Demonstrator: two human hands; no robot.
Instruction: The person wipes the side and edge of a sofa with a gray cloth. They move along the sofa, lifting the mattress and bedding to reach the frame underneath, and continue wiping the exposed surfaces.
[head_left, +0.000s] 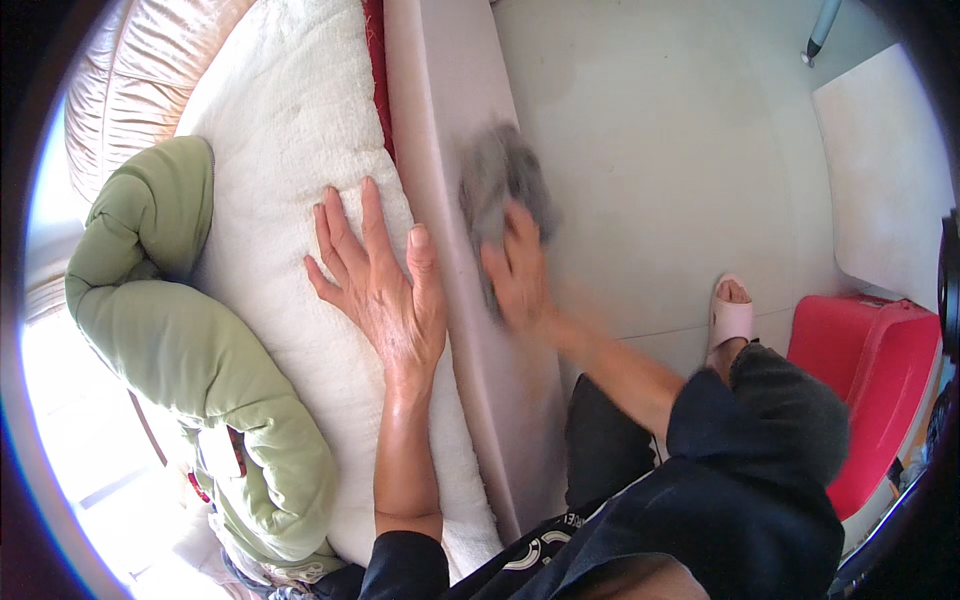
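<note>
My left hand (379, 289) lies palm down, fingers spread, on a white fleecy cover (292, 120) over a bed or couch. To its right, my right hand (519, 277) is on a bunched grey cloth (504, 176) against the pale side panel (465, 82) of the bed or couch. The cloth and that hand are blurred. Its fingers lie over the cloth's lower part, and the cloth hides some of the panel.
A rumpled green quilt (202, 352) lies left of my left arm, beside a shiny pleated cushion (150, 67). A red plastic container (847, 360) and a white panel (885, 165) stand right on the tiled floor (675, 165). My slippered foot (731, 315) is near them.
</note>
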